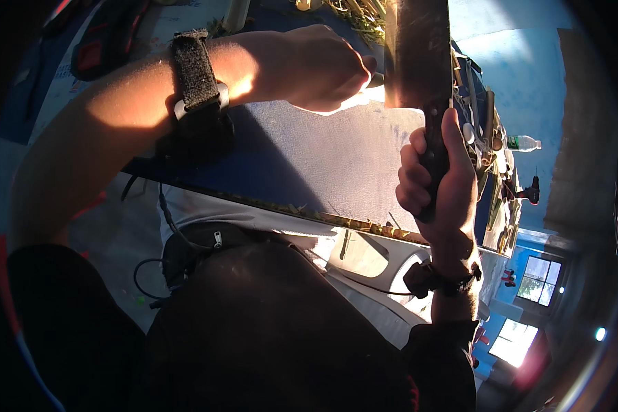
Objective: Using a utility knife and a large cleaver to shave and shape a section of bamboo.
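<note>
My right hand (453, 168) is wrapped round the dark handle of a broad-bladed knife (419, 55), its thumb lying along the handle. The wide blade points away from me, over the far part of the table. Just left of the blade, my left hand (329, 72) is closed, knuckles up. Something pale shows by its fingertips in the glare, but what they grip is hidden. Both hands are above a blue work table (268, 158), which is brightly sunlit in the middle.
Thin tan and green strips (364, 20) lie at the far side, with more pieces heaped along the right edge. A red-and-black case (106, 44) is at the far left. Beyond the right edge are a plastic bottle (524, 143) and a cordless drill (531, 190).
</note>
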Motion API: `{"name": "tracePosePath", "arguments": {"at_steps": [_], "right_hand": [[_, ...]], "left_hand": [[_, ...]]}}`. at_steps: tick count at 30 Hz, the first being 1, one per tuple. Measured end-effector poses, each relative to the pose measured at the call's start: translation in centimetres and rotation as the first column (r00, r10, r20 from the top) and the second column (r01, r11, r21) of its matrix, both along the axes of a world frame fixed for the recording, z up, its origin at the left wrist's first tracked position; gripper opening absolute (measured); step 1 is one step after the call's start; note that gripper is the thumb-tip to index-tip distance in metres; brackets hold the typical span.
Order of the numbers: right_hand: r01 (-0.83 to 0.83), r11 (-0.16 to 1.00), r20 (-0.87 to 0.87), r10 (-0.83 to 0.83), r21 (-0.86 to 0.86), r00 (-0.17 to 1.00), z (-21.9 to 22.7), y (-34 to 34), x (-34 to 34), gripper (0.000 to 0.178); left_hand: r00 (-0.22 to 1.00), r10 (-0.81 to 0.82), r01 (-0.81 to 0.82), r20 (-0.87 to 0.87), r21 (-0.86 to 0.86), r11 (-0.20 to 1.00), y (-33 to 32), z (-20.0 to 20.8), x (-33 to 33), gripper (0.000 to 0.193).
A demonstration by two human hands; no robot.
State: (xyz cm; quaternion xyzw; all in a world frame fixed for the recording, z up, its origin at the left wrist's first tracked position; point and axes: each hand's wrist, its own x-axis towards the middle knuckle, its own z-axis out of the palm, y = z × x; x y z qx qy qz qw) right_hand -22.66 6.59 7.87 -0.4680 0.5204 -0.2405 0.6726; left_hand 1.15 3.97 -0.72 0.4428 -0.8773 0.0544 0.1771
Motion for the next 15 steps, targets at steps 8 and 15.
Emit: {"name": "tracePosePath", "arguments": {"at_steps": [8, 15], "right_hand": [[0.084, 0.983, -0.071, -0.073, 0.166, 0.995, 2.5, 6.3, -3.5, 0.059], [0.101, 0.968, -0.122, -0.075, 0.230, 0.990, 4.3, 9.5, -5.0, 0.060]], "left_hand": [[0.996, 0.039, -0.029, -0.075, 0.124, 0.992, -1.3, -1.6, 0.3, 0.024], [0.987, 0.071, -0.074, 0.144, 0.017, 0.997, -0.5, -0.3, -0.6, 0.021]]}}
